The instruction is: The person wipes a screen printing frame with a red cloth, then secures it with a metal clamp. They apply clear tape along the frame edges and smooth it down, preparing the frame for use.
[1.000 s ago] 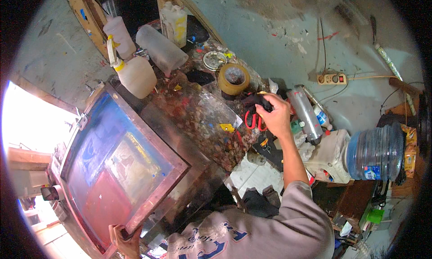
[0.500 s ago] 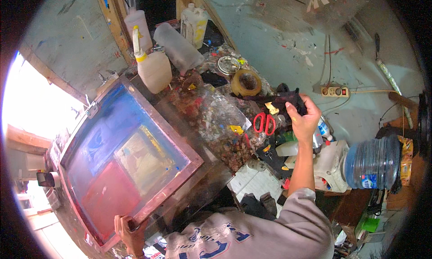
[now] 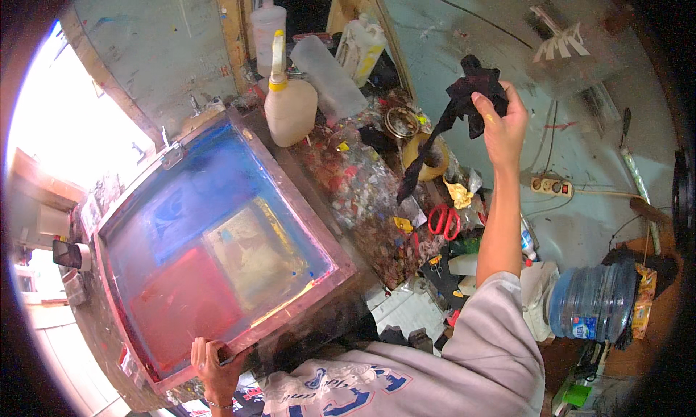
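Observation:
In my raised right hand (image 3: 502,127) a crumpled black cloth (image 3: 471,91) is pinched, and a long strip of it dangles toward the worktop. My left hand (image 3: 212,370) has its fingers curled over the near edge of a screen printing frame (image 3: 335,273). The frame's mesh is stained blue, red and pale yellow, and clamp hardware (image 3: 172,156) shows at its far left side. Below the hanging cloth lie a roll of brown tape (image 3: 433,167), red-handled scissors (image 3: 444,221) and a crumpled yellowish scrap (image 3: 458,194).
A pale jug with a yellow-ringed neck (image 3: 290,116) stands beyond the frame, near a translucent cylindrical container (image 3: 330,80) and a white jerrycan (image 3: 360,51). An open tin (image 3: 400,122) sits on the paint-stained worktop (image 3: 355,192). A blue water bottle (image 3: 591,302) lies at the right; a power strip (image 3: 551,186) is on the wall.
My right hand has lifted the black cloth up off the worktop, and its strip now hangs down. My left hand keeps its grip on the frame. The view has shifted slightly.

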A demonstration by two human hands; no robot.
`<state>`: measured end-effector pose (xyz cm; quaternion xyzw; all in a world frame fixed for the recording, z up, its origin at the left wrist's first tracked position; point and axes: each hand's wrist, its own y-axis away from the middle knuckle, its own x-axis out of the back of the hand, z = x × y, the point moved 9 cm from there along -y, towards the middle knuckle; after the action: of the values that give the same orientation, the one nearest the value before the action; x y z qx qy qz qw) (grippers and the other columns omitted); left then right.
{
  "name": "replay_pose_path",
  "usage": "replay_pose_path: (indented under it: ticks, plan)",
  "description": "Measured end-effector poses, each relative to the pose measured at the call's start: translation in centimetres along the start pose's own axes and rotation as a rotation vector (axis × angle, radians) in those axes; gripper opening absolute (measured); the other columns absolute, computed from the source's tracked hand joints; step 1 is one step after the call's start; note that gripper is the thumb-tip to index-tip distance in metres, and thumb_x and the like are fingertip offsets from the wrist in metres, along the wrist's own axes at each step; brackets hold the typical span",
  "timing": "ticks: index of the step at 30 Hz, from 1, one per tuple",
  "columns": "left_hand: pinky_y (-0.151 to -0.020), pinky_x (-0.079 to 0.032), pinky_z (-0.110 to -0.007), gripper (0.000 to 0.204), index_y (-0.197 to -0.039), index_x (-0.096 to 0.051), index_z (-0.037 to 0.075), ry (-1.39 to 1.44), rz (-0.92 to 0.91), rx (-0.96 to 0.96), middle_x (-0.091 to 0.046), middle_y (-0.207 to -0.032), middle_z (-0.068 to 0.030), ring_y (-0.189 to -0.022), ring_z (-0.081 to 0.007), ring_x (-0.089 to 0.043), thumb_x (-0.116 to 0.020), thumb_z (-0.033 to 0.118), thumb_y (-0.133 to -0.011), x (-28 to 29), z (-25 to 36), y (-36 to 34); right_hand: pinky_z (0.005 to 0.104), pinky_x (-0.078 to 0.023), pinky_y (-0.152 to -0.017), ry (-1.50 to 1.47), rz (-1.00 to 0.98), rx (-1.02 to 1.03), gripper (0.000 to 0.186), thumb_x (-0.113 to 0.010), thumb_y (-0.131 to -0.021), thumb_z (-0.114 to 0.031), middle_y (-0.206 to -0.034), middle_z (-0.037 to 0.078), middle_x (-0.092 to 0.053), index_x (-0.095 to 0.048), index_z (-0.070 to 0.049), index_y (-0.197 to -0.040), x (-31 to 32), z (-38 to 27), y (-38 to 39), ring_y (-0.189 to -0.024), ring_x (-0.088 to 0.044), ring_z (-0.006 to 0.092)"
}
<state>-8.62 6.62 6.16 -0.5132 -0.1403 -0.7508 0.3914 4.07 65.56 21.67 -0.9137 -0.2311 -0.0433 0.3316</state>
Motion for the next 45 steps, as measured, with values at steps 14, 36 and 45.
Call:
replay_pose_path:
  ticks: [14,36,45]
  plan:
    - [-0.062,-0.040,-0.043,0.049,-0.080,-0.054,0.006,0.036,0.024,-0.072,-0.050,-0.074,-0.0100,-0.069,-0.0319,-0.051,-0.092,0.024,-0.055,-0.3,0.4,0.0,0.0531,-0.047,-0.106,1.048,-0.989,-0.117,0.066,-0.056,-0.087,-0.002,-0.142,0.027,-0.054,-0.047,-0.021,-0.150,-14.5,18.0,8.6,-0.126,-0.055,0.0477]
    - [-0.066,-0.043,-0.043,0.045,-0.077,-0.050,0.008,0.033,0.093,-0.054,-0.050,-0.076,-0.0099,-0.073,-0.0319,-0.054,-0.088,0.018,-0.054,-4.6,-0.7,1.2,0.0473,-0.052,-0.093,0.855,-0.836,0.144,0.049,-0.078,-0.081,-0.027,-0.115,0.027,-0.069,-0.069,0.000,-0.122,-12.3,14.6,5.2,-0.107,-0.066,0.0422]
    - [-0.089,-0.051,-0.047,0.043,-0.093,-0.063,0.004,0.015,0.155,-0.082,-0.066,-0.099,-0.0156,-0.097,-0.0360,-0.064,-0.086,0.027,-0.066,-6.1,-3.1,3.8,0.0374,-0.051,-0.084,0.431,-0.534,-0.154,0.036,-0.078,-0.087,-0.019,-0.107,0.010,-0.068,-0.068,0.003,-0.113,-7.1,0.4,3.1,-0.095,-0.063,0.0219]
